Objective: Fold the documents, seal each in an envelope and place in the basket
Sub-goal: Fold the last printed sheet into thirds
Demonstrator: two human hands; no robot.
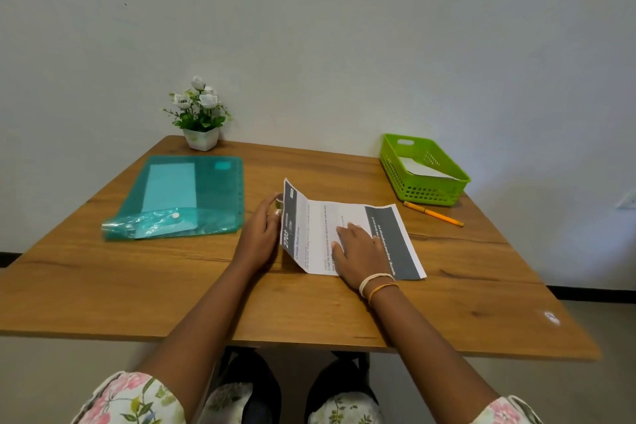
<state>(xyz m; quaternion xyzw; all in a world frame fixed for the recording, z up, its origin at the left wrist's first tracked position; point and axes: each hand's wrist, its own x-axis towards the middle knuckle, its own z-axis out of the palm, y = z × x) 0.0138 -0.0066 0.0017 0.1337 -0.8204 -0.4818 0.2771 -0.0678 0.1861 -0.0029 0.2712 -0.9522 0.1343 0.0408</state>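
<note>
Both hands are engaged on the document (pixel 347 237): left hand (pixel 260 234) pinches its lifted edge for folding; right hand (pixel 358 251) is pressed flat as anchor. Basket (pixel 395 162) stands beyond the document's right end, on the counter (pixel 137 286).

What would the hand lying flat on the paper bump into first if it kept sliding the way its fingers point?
The right hand points up-left across the document. It would probably meet the sheet's raised left flap first, where the left hand lifts the edge. The teal folder lies beyond that.
</note>
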